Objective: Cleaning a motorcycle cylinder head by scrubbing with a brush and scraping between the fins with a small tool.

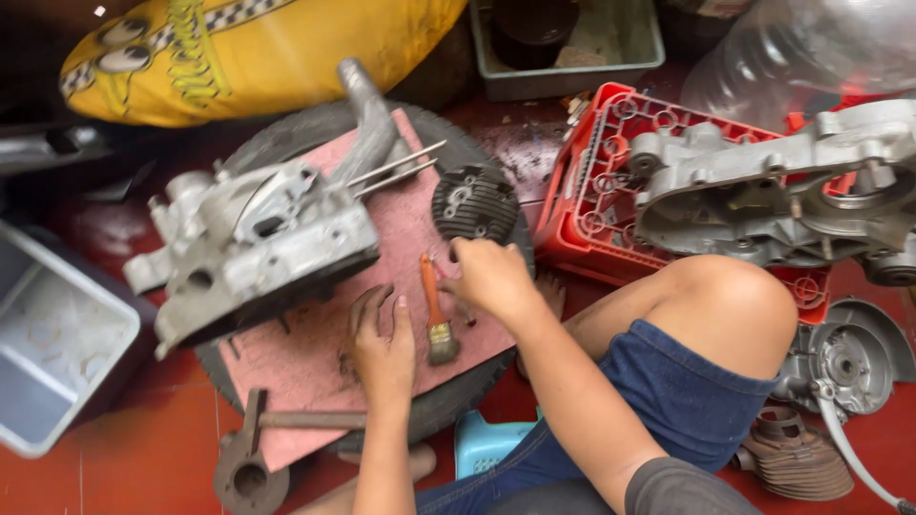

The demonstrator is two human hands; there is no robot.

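Pink board [401, 238] atop a tyre [477, 386] carries a grey engine casing [253, 248]. Left hand [382, 343] rests flat on the board, fingers spread, grasping nothing. Right hand [491, 277] — beside the orange-handled brush [436, 315] on that board — is curled; contents cannot be told.

Right hand [489, 277] fingers curled — held item hidden; gray bin [57, 343] cut by left edge.

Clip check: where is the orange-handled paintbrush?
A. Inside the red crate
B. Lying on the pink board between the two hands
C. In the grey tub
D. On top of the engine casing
B: the paintbrush lies flat on the pink board, with the left hand on one side and the right hand on the other.
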